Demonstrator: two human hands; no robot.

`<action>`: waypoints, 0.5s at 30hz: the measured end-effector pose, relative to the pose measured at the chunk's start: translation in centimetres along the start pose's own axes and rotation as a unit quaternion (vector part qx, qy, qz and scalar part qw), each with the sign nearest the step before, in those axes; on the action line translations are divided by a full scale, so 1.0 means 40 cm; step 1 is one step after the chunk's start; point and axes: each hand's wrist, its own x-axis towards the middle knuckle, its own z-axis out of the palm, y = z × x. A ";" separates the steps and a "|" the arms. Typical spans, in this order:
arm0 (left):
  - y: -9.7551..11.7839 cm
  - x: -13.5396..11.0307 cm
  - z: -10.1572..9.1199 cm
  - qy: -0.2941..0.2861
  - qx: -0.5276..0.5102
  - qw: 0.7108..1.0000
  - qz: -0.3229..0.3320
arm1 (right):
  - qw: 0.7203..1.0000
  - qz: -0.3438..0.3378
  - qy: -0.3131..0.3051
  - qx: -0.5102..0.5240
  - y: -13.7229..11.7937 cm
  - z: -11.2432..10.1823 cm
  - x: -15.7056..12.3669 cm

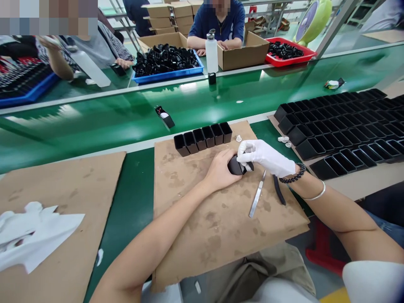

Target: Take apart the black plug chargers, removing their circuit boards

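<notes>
My bare left hand wraps round a small black plastic part on the brown cardboard mat. My right hand, in a white glove, pinches the same part from the right side. Just below the gloved hand lie metal tweezers and a dark tool. A row of several black open boxes stands along the mat's far edge.
Many black open boxes lie in rows at the right. A green conveyor belt runs across, with one black part on it. Across the belt sit people, blue and red trays of black parts, cartons and a white bottle. White paper lies at left.
</notes>
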 end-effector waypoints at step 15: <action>0.006 0.004 -0.007 0.006 -0.081 0.997 0.004 | 0.983 0.000 0.008 0.186 0.018 0.002 0.002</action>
